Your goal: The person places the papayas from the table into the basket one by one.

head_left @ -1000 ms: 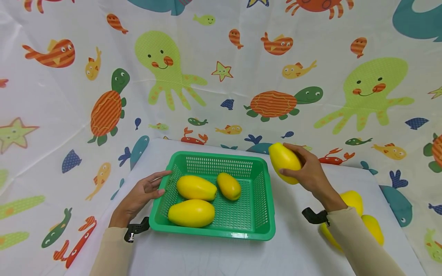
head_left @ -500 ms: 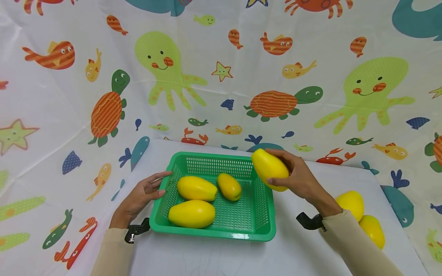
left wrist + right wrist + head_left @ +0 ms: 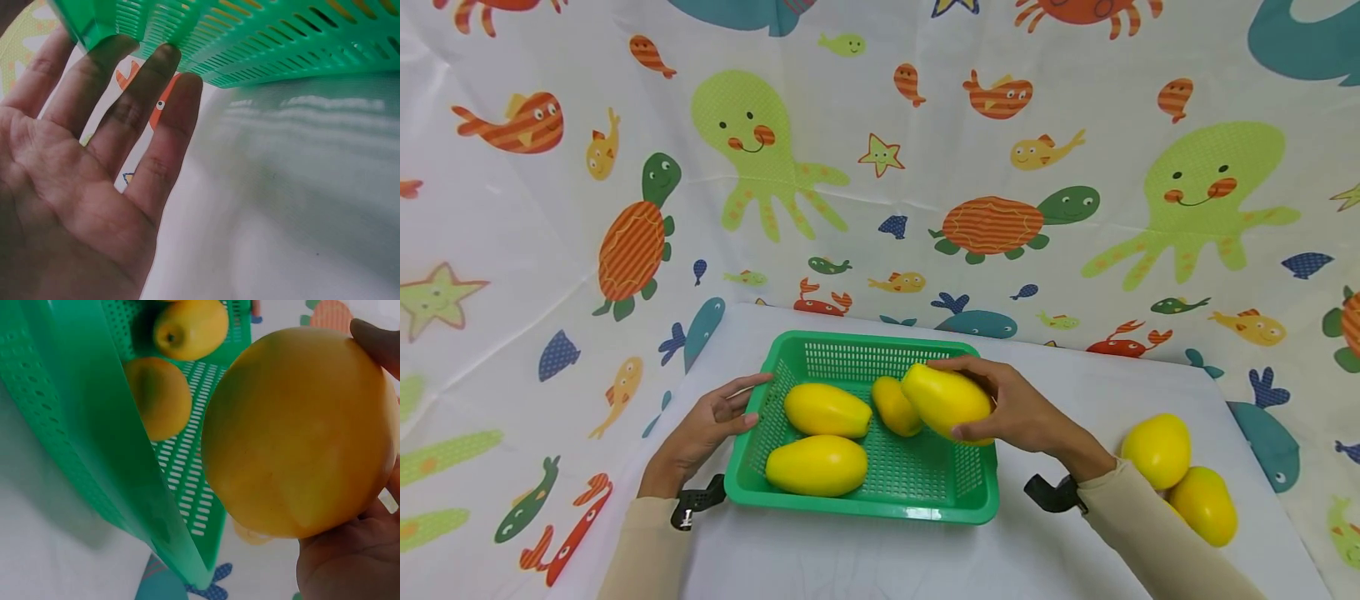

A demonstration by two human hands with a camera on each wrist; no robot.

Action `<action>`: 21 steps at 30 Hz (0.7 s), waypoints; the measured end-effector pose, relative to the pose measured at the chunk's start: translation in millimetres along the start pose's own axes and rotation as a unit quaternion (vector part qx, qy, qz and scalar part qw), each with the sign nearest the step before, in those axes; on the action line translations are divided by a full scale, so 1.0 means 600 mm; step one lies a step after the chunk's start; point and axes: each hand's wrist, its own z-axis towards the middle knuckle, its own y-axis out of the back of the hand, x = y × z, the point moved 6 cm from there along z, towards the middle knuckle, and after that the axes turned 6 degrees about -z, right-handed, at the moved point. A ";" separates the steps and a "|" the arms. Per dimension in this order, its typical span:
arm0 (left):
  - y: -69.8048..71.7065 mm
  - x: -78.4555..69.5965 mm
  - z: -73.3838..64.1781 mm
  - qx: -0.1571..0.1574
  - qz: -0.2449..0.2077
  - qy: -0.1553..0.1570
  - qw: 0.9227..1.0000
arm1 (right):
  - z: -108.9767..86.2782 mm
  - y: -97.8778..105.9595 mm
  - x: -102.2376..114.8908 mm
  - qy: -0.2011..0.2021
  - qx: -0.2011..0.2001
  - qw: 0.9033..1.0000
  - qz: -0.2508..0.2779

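A yellow papaya-like fruit (image 3: pixel 943 400) is gripped in my right hand (image 3: pixel 1022 408), held over the right half of a green plastic basket (image 3: pixel 925 512). In the right wrist view the held fruit (image 3: pixel 300 434) fills much of the picture, thumb and fingers around its sides. Inside the basket lie two large yellow fruits (image 3: pixel 816 465) on the left and a smaller yellow fruit (image 3: pixel 889 404) near the middle, partly covered by the held one. My left hand (image 3: pixel 711 425) touches the basket's left side; its fingers (image 3: pixel 172 134) are extended against the slotted wall.
More yellow fruits (image 3: pixel 1157 450) sit on the table's right side beside my right forearm, one mostly hidden. The basket stands on a white-covered table (image 3: pixel 820 558). A sheet printed with sea animals (image 3: pixel 992 225) hangs behind and at the sides.
My right hand has carried the yellow fruit leftward and down, from beside the basket's right edge to over its inside. The left hand stays against the basket.
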 end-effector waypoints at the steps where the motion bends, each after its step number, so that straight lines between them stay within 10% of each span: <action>1: 0.000 0.000 0.000 0.000 -0.001 0.000 1.000 | 0.001 -0.005 0.000 0.003 0.009 1.000 0.002; 21: 0.002 0.002 0.000 0.002 -0.011 0.004 1.000 | 0.030 -0.083 -0.036 0.002 0.164 0.986 0.014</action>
